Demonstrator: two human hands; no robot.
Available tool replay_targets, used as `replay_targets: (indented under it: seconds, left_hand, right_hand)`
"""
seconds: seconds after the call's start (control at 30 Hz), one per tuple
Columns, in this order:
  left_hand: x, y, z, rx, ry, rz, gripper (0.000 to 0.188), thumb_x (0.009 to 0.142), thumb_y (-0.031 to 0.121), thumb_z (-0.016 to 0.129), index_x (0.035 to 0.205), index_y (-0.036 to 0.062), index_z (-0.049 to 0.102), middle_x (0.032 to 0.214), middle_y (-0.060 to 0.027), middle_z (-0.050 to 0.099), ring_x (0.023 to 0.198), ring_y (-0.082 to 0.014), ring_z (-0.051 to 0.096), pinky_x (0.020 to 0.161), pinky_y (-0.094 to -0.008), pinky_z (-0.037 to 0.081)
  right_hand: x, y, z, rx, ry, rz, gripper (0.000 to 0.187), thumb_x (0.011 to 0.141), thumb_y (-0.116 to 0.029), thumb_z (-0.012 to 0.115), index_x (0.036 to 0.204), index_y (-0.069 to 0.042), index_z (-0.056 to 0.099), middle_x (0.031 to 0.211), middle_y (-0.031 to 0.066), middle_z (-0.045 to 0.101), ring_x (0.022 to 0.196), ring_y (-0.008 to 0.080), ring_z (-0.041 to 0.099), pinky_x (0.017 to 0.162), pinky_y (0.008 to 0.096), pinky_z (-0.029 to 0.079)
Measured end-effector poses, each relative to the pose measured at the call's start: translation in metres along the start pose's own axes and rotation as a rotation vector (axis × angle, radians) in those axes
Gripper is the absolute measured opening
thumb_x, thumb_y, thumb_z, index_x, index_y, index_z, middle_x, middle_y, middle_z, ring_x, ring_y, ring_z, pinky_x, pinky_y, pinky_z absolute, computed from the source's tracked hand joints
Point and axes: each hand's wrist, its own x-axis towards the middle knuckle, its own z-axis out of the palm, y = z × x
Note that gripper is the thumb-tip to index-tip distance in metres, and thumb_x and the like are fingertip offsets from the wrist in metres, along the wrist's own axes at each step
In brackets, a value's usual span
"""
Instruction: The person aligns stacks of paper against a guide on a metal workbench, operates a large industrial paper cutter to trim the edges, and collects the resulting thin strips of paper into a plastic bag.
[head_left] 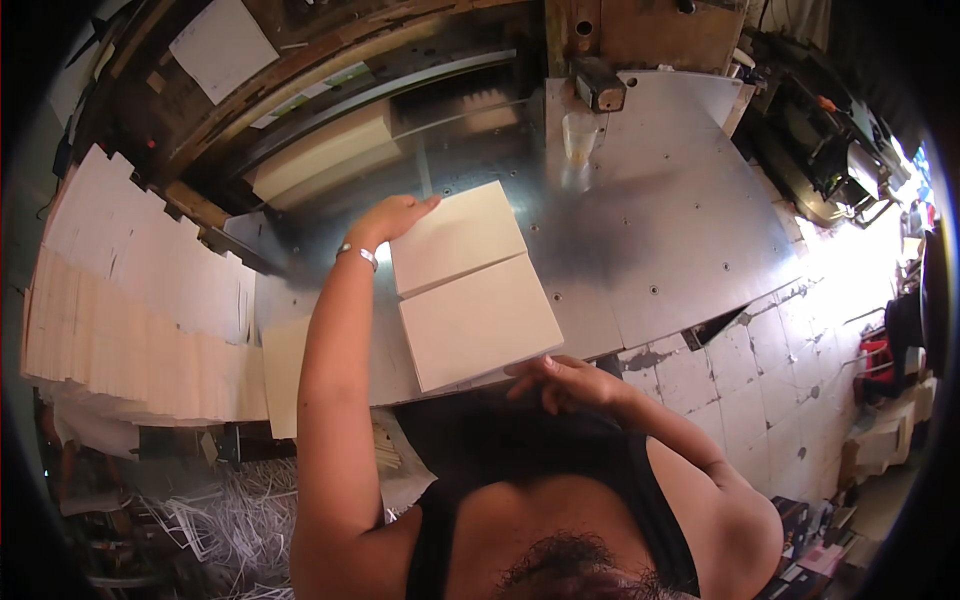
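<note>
Two cream-coloured stacks of cut paper lie end to end on a metal table, a narrow gap between them. My left hand (392, 218) reaches past the left side and is curled round the far left corner of the far paper stack (462, 232), with a fingertip on its top. Part of those fingers is hidden. By the near right corner of the near paper stack (482, 325) is my right hand (562, 386), its fingers apart and slightly bent, the thumb close to the corner. Whether the thumb touches the paper I cannot tell.
Tall piles of paper (140, 300) crowd the left, with a loose cream sheet (287, 370) beside them. A clear cup (579, 140) stands at the back of the metal table (640, 235). Paper shreds (240, 520) lie below on the left; machinery (820, 150) is at far right.
</note>
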Motion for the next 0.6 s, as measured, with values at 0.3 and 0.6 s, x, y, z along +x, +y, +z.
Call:
replay_targets:
  seconds: [0.3, 0.6]
  left_hand:
    - [-0.038, -0.029, 0.002, 0.020, 0.056, -0.101, 0.078, 0.094, 0.069, 0.045, 0.094, -0.0039, 0.071, 0.101, -0.0250, 0.071, 0.094, -0.0382, 0.067, 0.086, -0.0426, 0.049]
    - [-0.118, -0.029, 0.027, -0.234, 0.153, -0.325, 0.077, 0.094, 0.070, 0.048, 0.089, -0.0029, 0.071, 0.083, -0.0183, 0.070, 0.082, -0.0278, 0.067, 0.079, -0.0366, 0.050]
  right_hand:
    - [0.000, -0.014, -0.016, 0.061, 0.084, 0.052, 0.078, 0.104, -0.056, 0.043, 0.149, 0.007, 0.039, 0.137, 0.0224, 0.059, 0.087, 0.0229, 0.070, 0.072, 0.0309, 0.057]
    - [0.017, -0.033, -0.077, -0.025, 0.483, -0.112, 0.073, 0.100, -0.035, 0.064, 0.156, 0.000, 0.031, 0.132, 0.0141, 0.059, 0.114, 0.0221, 0.060, 0.087, 0.0346, 0.055]
